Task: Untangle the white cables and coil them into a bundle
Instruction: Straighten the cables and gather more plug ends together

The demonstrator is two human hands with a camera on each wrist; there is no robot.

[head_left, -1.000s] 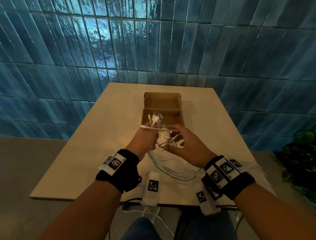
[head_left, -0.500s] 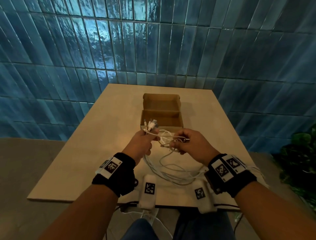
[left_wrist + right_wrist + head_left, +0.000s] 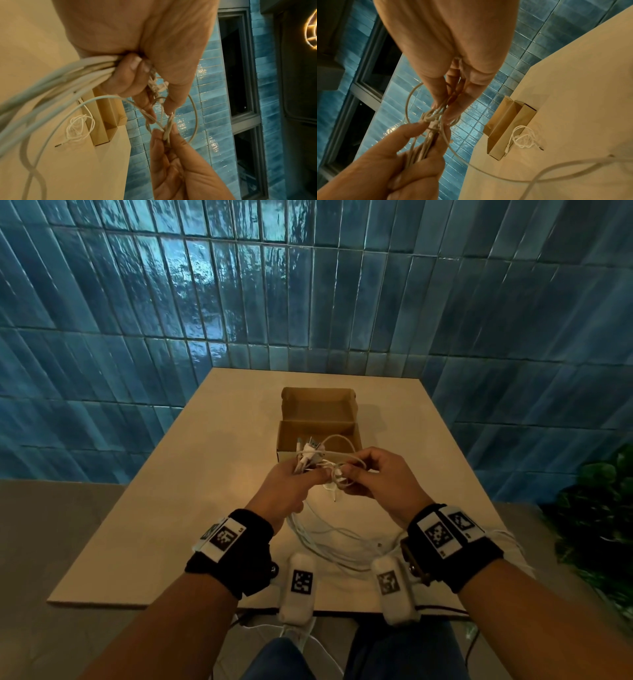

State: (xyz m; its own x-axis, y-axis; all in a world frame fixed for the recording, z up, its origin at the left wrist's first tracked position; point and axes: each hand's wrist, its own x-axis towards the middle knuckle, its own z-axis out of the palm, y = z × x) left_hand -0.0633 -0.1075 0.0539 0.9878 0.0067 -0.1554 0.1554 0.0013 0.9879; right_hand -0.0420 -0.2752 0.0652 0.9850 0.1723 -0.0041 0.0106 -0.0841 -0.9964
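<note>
My left hand (image 3: 306,475) grips a bunch of white cables (image 3: 68,70) in its fist, and their plugs (image 3: 310,455) stick up above the thumb. Long loops (image 3: 329,539) hang from that fist down to the table (image 3: 171,508). Close beside it, my right hand (image 3: 346,474) pinches a thin cable at a small knot (image 3: 435,115) between thumb and fingertips (image 3: 167,134). A thin loop (image 3: 339,440) arches over both hands. Another small tangle of thin white cable (image 3: 522,136) lies on the table next to the box, hidden behind my hands in the head view.
An open cardboard box (image 3: 318,419) stands on the table just beyond my hands. Blue tiled walls (image 3: 308,285) close in behind and at both sides. A green plant (image 3: 603,525) stands on the floor off the table's right edge.
My right hand has moved left until it nearly touches the left hand. The stretch of cable held between them has shortened into a loop. Both hands have risen slightly.
</note>
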